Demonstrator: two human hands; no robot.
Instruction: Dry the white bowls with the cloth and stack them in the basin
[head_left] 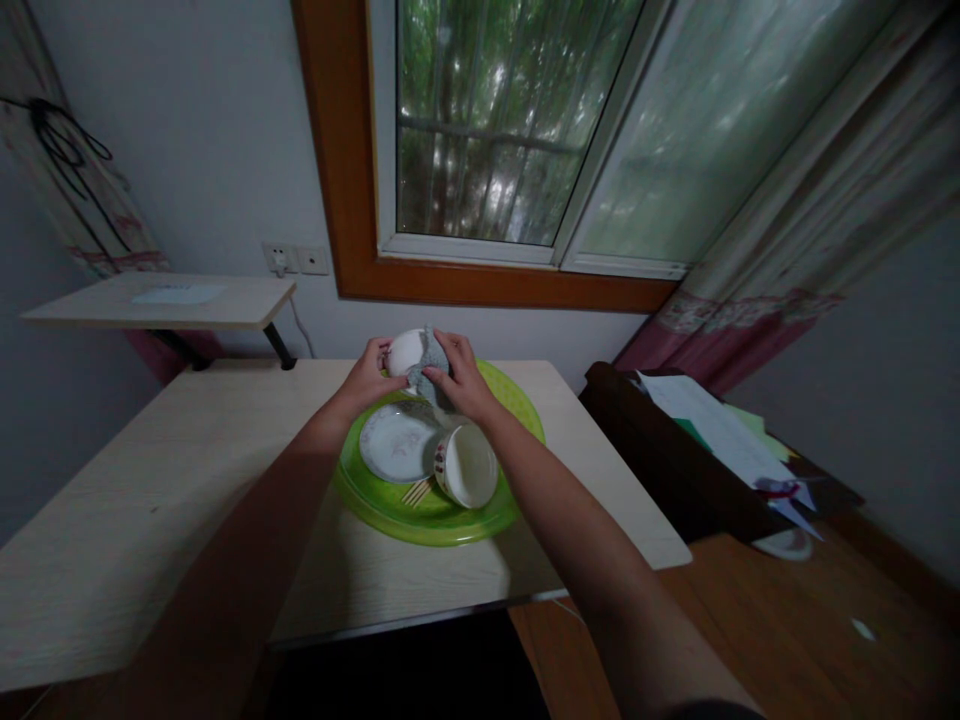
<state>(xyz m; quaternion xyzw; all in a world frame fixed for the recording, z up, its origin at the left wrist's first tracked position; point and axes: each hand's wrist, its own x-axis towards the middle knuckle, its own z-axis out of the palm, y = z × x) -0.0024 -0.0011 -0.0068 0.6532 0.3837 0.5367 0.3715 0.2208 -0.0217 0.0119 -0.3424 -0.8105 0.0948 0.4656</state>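
My left hand (367, 375) grips a small white bowl (405, 352) held above a round green tray (517, 405). Pressed against the bowl's right side is a grey cloth (429, 358), with my right hand (459, 378) closed on it. On the tray below lie a white plate (396, 443), a white cup tipped on its side (468, 466) and wooden chopsticks (416, 491). The tray rests on a light wooden table (150, 500).
A small shelf board (161, 300) juts out at the back left, under a wall socket (296, 259). A dark desk with papers (712, 430) stands to the right. A window with a brown frame and a curtain fills the wall behind.
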